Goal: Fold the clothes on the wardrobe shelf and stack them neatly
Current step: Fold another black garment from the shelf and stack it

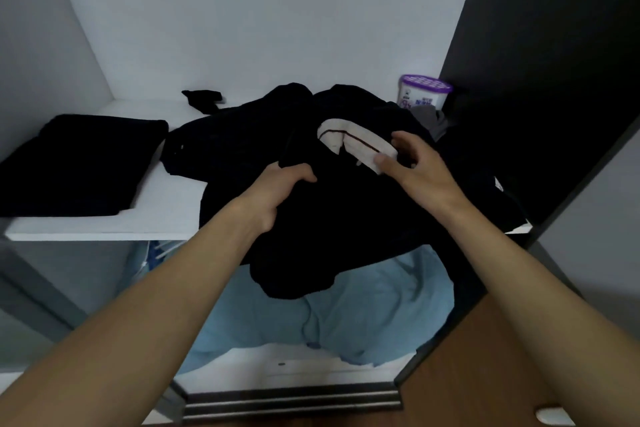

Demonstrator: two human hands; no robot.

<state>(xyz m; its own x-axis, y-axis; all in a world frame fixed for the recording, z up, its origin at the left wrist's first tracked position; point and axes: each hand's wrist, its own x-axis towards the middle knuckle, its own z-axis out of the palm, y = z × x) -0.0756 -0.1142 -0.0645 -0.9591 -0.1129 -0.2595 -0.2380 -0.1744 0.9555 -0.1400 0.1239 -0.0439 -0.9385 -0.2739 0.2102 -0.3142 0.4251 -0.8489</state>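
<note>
A black garment (346, 218) with a white, dark-striped collar (356, 144) lies crumpled across the white wardrobe shelf (104, 230) and hangs over its front edge. My left hand (280, 191) grips a fold of the black cloth left of the collar. My right hand (415, 163) hovers at the collar's right end, thumb touching the white band, fingers spread and relaxed. A folded black garment (79, 163) lies flat at the shelf's left. A small black piece (204, 99) sits near the back wall.
A purple-lidded white tub (424, 92) stands at the back right, with a grey cloth (429, 120) in front of it. The dark wardrobe side panel (536, 80) closes the right. Light blue clothing (346, 315) hangs below the shelf.
</note>
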